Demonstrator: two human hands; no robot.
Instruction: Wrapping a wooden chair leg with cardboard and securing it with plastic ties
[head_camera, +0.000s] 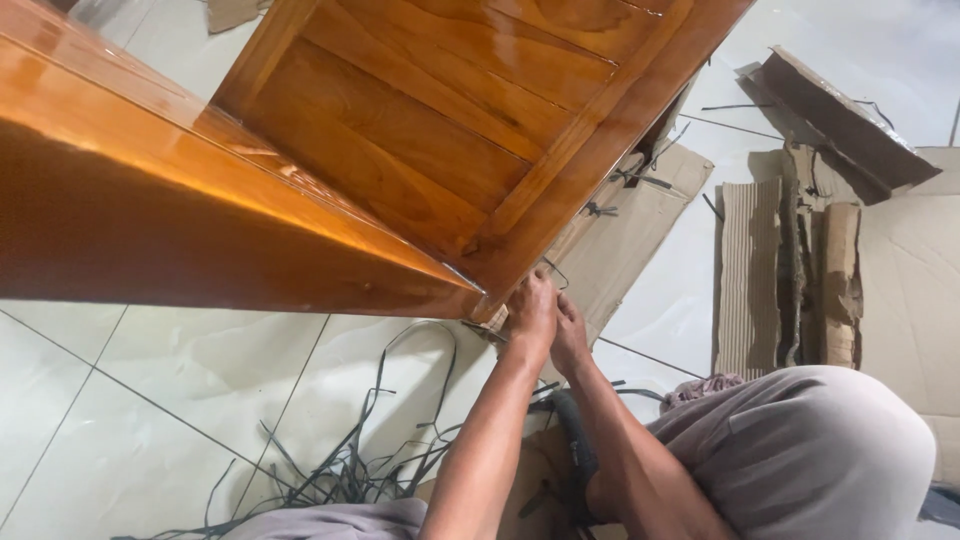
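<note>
A large varnished wooden panelled piece of furniture (420, 130) fills the upper left, its glossy orange-brown side (170, 210) running toward a lower corner. My left hand (530, 305) and my right hand (570, 335) are pressed together at that corner, fingers curled against the wood's bottom edge. What the fingers hold is hidden. My knee in grey shorts (800, 450) is at the lower right.
Flattened cardboard (630, 230) lies under the furniture. Torn corrugated cardboard pieces (800, 280) are heaped at the right. Several cut black plastic straps (350, 460) are scattered on the white tiled floor (150, 400).
</note>
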